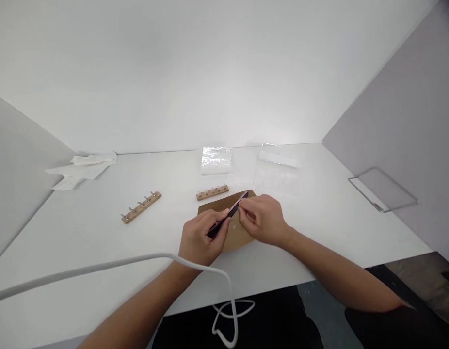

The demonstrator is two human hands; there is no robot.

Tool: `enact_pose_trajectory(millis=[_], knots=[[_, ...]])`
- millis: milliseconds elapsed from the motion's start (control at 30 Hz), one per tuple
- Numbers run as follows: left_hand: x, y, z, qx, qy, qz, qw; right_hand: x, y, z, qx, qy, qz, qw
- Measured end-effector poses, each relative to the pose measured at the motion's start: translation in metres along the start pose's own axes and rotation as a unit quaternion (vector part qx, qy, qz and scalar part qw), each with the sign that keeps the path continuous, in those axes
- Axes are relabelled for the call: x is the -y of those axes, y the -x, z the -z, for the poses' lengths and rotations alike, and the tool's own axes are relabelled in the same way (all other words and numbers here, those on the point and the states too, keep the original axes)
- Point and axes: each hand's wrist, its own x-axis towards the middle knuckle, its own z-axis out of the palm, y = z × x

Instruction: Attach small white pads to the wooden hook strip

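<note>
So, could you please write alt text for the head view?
Two hands, left hand and right hand, hold a thin dark strip over a brown card on a white table. Two wooden hook racks lie behind.

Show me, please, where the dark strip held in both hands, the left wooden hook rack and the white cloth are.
dark strip (232, 212), head view, on its middle between the hands.
left wooden hook rack (141, 207), head view, on its wooden bar.
white cloth (83, 167), head view, on its crumpled middle.
</note>
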Motion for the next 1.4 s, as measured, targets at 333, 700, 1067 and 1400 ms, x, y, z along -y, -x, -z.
enact_pose_trajectory(millis=[333,700,1067,1400], knots=[[0.001,0.001,-0.001,0.019,-0.004,0.019,1.0,0.002,0.001,-0.001,0.015,-0.011,-0.013,1.0],[0.003,0.002,0.0,0.028,-0.009,0.018,0.999,0.006,0.003,-0.005,0.003,-0.009,-0.007,1.0],[0.0,0.0,0.002,0.011,0.001,0.037,0.999,0.004,0.003,-0.002,-0.028,-0.031,0.01,0.999],[0.002,0.003,-0.001,-0.033,-0.009,0.019,0.999,-0.005,0.001,0.005,-0.077,-0.094,-0.026,0.992]])
